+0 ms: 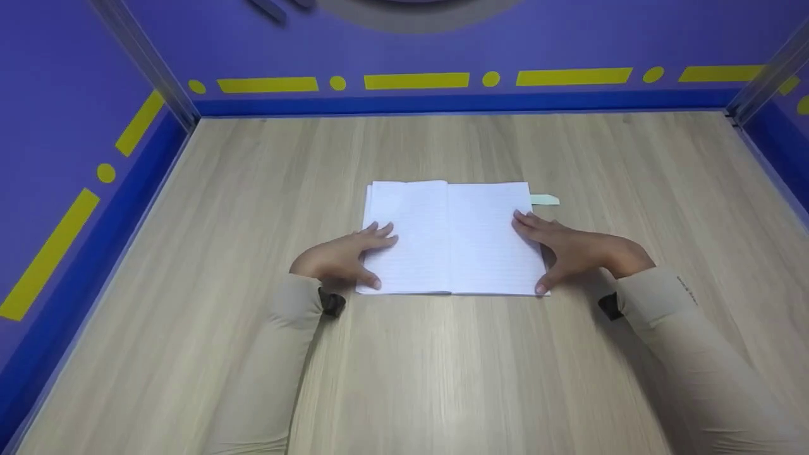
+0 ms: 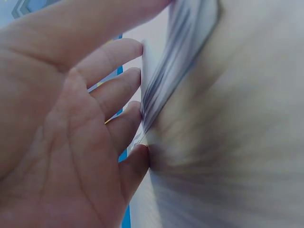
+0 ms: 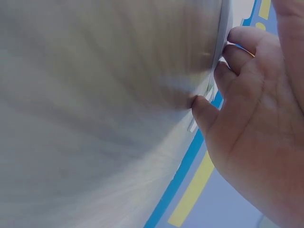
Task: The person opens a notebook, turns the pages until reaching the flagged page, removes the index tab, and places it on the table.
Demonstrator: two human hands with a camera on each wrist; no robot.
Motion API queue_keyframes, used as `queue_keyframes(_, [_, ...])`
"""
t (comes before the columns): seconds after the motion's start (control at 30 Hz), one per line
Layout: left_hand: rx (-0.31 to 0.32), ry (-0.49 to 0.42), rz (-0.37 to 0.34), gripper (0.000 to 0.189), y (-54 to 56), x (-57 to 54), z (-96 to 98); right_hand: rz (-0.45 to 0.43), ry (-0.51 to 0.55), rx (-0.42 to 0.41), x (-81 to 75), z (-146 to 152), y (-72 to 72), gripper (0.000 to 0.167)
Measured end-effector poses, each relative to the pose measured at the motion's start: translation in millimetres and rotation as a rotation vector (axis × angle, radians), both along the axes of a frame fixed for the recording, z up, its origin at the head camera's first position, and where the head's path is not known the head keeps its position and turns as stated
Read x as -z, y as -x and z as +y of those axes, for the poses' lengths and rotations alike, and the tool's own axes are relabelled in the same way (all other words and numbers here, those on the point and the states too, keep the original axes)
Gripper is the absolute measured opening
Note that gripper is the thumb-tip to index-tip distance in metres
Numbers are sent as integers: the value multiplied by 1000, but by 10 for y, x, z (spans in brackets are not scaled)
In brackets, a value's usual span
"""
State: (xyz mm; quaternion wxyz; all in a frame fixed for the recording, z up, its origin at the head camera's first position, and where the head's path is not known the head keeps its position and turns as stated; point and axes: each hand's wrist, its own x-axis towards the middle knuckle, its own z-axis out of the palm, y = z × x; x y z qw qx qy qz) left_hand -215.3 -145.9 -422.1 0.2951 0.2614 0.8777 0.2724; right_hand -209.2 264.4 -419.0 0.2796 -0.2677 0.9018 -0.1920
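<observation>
An open notebook (image 1: 450, 240) with white lined pages lies flat in the middle of the wooden table. My left hand (image 1: 347, 254) rests on its left edge, thumb and fingers spread over the page. On the opposite edge, my right hand (image 1: 565, 249) rests the same way, with its thumb at the lower right corner. A pale green tab (image 1: 545, 200) sticks out past the notebook's right side, above the right hand. In the left wrist view the stacked page edges (image 2: 173, 61) show beside the fingers. The right wrist view has the fingertips along the notebook's edge (image 3: 221, 38).
The light wood table (image 1: 404, 366) spreads around the notebook. Blue-purple walls (image 1: 442, 50) with yellow dashes and dots stand at the back and both sides. Dark wrist bands (image 1: 332, 303) sit at the ends of the beige sleeves (image 1: 259, 373).
</observation>
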Motion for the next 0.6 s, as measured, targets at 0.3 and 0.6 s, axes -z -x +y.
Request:
queue_keyframes(0.3, [5,1,8,92,2,6,8,0,8,7,12,-2,-6,129])
queue_keyframes(0.6, [3,3,8,91,-10,2,9,-2,-1,9,-8,-10,-14,130])
